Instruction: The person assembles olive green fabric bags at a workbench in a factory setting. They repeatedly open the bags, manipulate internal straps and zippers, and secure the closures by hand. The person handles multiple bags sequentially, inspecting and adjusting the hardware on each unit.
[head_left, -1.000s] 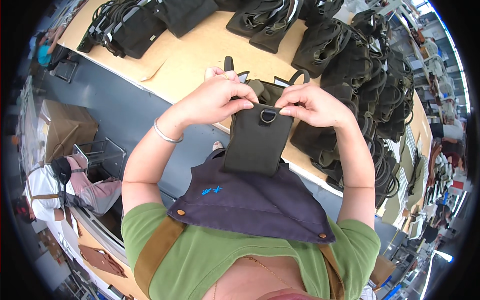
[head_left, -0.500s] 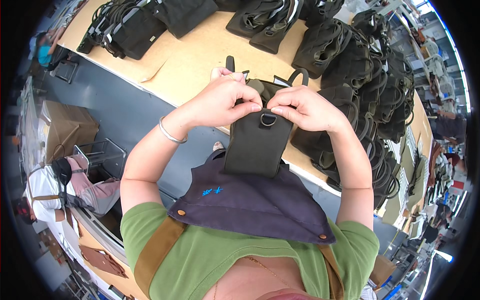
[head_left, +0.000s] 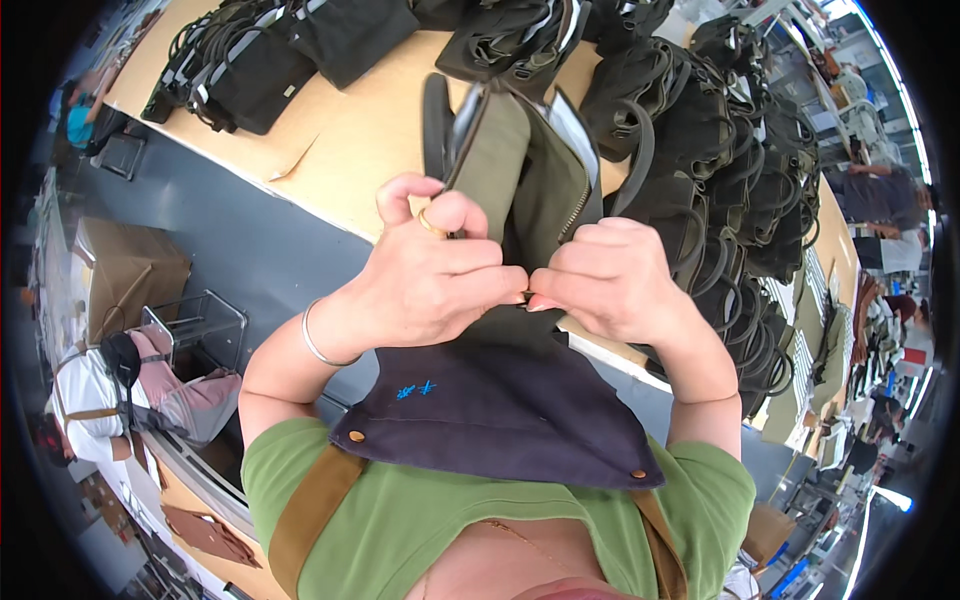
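A dark green handbag (head_left: pixel 512 150) stands in front of my chest, its zipped mouth parted and the olive lining showing. One zipper edge with metal teeth (head_left: pixel 574 212) runs along the right side of the opening. Dark strap handles (head_left: pixel 636 160) rise on both sides. My left hand (head_left: pixel 432 272) and my right hand (head_left: pixel 605 278) meet at the near end of the bag, fingertips pinched on its edge and almost touching. What lies just under the fingertips is mostly hidden. The bag's lower end hangs before my dark apron (head_left: pixel 500 415).
Several similar dark bags (head_left: pixel 260 85) stand at the far left of the wooden table (head_left: pixel 370 130), and more (head_left: pixel 740 190) crowd its right side. A cardboard box (head_left: pixel 130 265) and a metal-framed stool (head_left: pixel 215 325) are on the left floor. A seated person (head_left: pixel 140 385) is nearby.
Both hands have come closer to me and lower, drawing the bag along. Its opening now faces up, showing the lining, while the end panel with the metal D-ring has gone from sight.
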